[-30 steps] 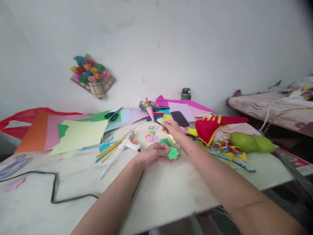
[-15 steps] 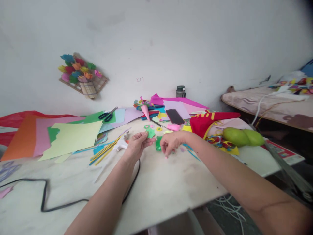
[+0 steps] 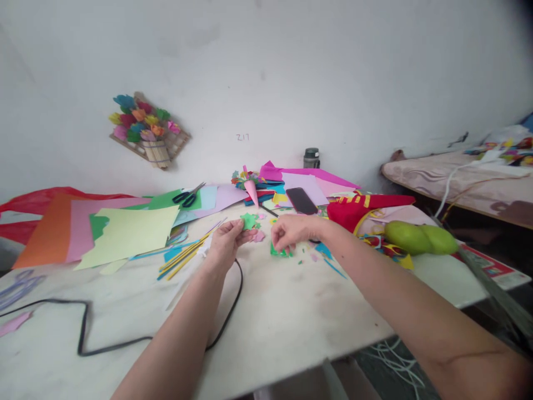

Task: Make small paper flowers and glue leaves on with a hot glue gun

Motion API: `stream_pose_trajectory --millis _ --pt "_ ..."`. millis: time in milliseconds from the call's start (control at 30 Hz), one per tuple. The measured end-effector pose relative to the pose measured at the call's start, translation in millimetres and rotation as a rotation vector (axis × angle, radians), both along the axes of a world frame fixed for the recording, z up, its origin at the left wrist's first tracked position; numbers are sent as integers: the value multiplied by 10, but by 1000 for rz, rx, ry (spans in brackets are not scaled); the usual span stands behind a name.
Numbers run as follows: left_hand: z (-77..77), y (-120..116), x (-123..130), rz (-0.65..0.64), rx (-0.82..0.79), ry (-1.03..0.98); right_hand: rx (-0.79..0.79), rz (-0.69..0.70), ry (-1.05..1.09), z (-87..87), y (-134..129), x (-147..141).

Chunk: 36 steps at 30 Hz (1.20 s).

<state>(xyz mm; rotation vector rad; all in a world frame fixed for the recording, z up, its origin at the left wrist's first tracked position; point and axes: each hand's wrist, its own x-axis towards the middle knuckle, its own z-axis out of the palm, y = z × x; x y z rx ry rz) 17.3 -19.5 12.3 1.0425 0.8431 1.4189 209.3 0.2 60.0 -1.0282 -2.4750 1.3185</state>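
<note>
Over the worktop, L hand pinches a green cut-out, its cutting apparently done; R hand, fingertips bunched, is at another green pc, can't tell if gripped. Pink pc nearby lies loose, unjoined.

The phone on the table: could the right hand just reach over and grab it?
Probably yes: the phone lies just beyond the right hand, and nothing seems to cover it or stand between them. The fingers are down at a green piece, though.
</note>
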Motion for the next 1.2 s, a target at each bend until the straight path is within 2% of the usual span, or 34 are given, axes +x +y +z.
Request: stream_pose_trajectory --millis 100,167,267,367,467,600,733,867,1000,1200 --pt "20 23 -79 73 31 -9 40 -87 257 170 118 -68" --pt "19 33 -124 103 39 -15 70 -142 423 212 186 -181" --pt "-1 47 -171 122 45 -9 72 -195 607 147 251 -400" --pt "-21 57 -194 121 51 0 107 -245 707 -14 279 -564" --pt "-27 61 -198 117 50 3 132 -290 739 -171 302 -609" --pt "-32 63 -195 115 33 6 44 -301 808 -277 331 -581" --pt "-42 68 -198 114 32 11 -39 -228 853 -299 322 -578" --pt "-39 68 -201 119 27 10 -58 -248 865 -299 302 -587" --pt "-33 67 -202 122 26 13 -38 -309 862 -306 317 -574" --pt "-44 77 -205 105 31 27 49 -284 839 -328 337 -566"
